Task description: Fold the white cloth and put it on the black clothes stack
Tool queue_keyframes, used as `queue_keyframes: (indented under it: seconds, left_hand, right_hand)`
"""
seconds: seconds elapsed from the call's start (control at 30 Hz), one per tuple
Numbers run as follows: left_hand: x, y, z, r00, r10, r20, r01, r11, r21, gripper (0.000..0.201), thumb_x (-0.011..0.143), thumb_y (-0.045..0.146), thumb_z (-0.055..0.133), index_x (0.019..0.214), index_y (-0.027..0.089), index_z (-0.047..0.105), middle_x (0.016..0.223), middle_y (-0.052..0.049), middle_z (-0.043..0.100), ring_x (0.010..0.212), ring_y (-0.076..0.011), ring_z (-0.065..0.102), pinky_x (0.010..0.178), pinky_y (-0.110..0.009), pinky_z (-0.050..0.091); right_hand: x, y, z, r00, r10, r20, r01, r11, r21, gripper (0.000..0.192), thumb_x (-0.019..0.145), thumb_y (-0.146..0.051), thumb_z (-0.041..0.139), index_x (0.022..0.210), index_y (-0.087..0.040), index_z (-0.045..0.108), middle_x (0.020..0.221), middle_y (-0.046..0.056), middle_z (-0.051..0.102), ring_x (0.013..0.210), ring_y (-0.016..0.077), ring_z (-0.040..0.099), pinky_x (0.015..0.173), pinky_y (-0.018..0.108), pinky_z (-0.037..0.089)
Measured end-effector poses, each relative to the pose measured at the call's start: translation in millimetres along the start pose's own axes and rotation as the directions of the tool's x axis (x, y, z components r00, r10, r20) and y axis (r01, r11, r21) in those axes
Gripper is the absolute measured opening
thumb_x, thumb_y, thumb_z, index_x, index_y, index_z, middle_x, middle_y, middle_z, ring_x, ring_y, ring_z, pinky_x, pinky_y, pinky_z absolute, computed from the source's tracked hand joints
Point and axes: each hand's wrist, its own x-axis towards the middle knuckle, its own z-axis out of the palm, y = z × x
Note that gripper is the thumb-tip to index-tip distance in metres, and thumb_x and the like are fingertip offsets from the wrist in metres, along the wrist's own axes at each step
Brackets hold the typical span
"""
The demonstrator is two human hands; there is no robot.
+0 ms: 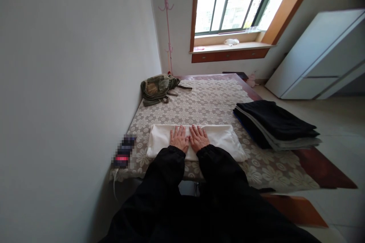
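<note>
Both hands, left hand and right hand, lie flat, grasping nothing, on the folded white cloth (soft, light, probably best lifted by its ends)

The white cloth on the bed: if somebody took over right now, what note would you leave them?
Left hand: flat, palm down on the white cloth, holding nothing.
Right hand: flat beside it, palm down on the same cloth, holding nothing.
Cloth: folded into a long strip, lying across the near end of the bed.
Pile: dark folded clothes stacked at the bed's right edge.
Done: cloth looks folded lengthwise; the pile is stacked.
Left: probably folding the strip shorter and adding it to the pile.
</note>
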Motion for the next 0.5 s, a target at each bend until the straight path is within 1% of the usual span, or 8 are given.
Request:
queue_keyframes:
  seconds: [0.1,0.2,0.5]
  left_hand:
    - [-2,-5,9.9,1.000,0.000,0.011,0.000,1.000,0.011,0.065,0.102,0.039,0.034,0.163,0.017,0.033,0.171,-0.006,0.031,0.160,-0.0318,0.019,0.130,-0.059,0.014]
    - [0,-6,14.2,1.000,-0.003,0.014,0.003,1.000,0.021,0.066,0.102,0.039,0.033,0.164,0.018,0.031,0.171,-0.005,0.030,0.160,-0.0314,0.018,0.130,-0.059,0.012]
    - [2,-7,18.1,1.000,-0.006,0.000,0.006,0.999,0.045,0.066,0.102,0.041,0.033,0.164,0.019,0.030,0.171,-0.004,0.030,0.160,-0.0305,0.018,0.130,-0.058,0.013]
  right_hand:
    - [-3,3,12,1.000,0.010,0.023,-0.010,1.000,-0.014,0.062,0.103,-0.035,0.032,0.163,-0.020,0.035,0.171,0.004,0.030,0.158,0.0287,0.023,0.128,0.051,0.015]
    - [-1,5,17,0.999,0.017,0.048,-0.015,0.999,-0.030,0.063,0.103,-0.035,0.031,0.164,-0.020,0.034,0.172,0.002,0.026,0.159,0.0280,0.020,0.129,0.052,0.013]
    - [1,6,19,0.998,0.019,0.058,-0.017,0.999,-0.028,0.064,0.102,-0.037,0.032,0.164,-0.020,0.034,0.172,0.002,0.025,0.159,0.0281,0.020,0.129,0.053,0.014]
